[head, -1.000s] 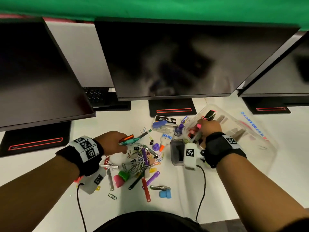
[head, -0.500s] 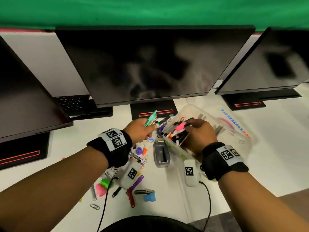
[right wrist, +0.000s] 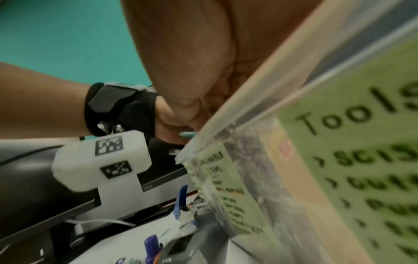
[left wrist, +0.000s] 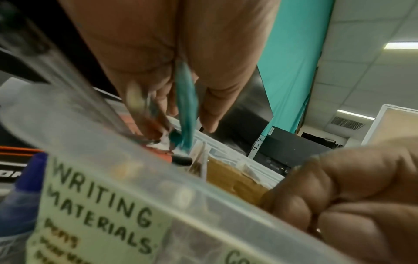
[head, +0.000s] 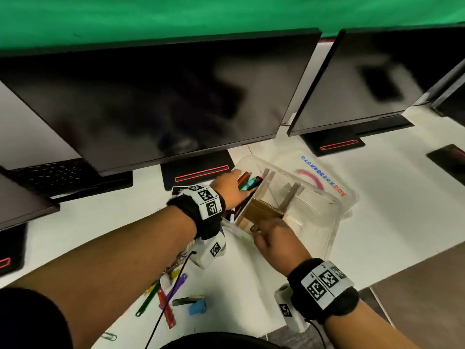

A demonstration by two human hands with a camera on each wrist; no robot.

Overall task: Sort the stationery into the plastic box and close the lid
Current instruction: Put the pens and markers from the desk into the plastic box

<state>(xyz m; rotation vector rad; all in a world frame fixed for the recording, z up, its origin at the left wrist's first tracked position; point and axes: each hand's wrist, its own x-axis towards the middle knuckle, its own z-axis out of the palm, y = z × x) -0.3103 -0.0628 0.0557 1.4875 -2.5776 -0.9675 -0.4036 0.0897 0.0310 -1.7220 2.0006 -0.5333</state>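
Observation:
The clear plastic box [head: 334, 222] stands open on the white table, its lid [head: 324, 177] lying back behind it. My left hand [head: 239, 182] grips a bunch of pens [head: 250, 183], teal and orange among them, low over the box's left compartment. The left wrist view shows the teal pen [left wrist: 185, 110] between my fingers, its tip inside the section labelled "WRITING MATERIALS" [left wrist: 101, 205]. My right hand [head: 261, 230] holds the box's near rim, fingers [left wrist: 350, 196] curled over the edge. Cardboard dividers [head: 264, 210] split the box. A "Tools" label [right wrist: 361, 160] is on its front wall.
Loose stationery lies at the lower left: a red pen [head: 166, 308], a green pen [head: 147, 302], a purple marker [head: 177, 285], a blue piece [head: 197, 307] and a paper clip [head: 109, 336]. Dark monitors [head: 163, 96] stand close behind. The table edge [head: 352, 285] runs at the lower right.
My left hand lifted pens from the pile and carried them right, into the box. My right hand came out of the pen compartment and took hold of the near rim.

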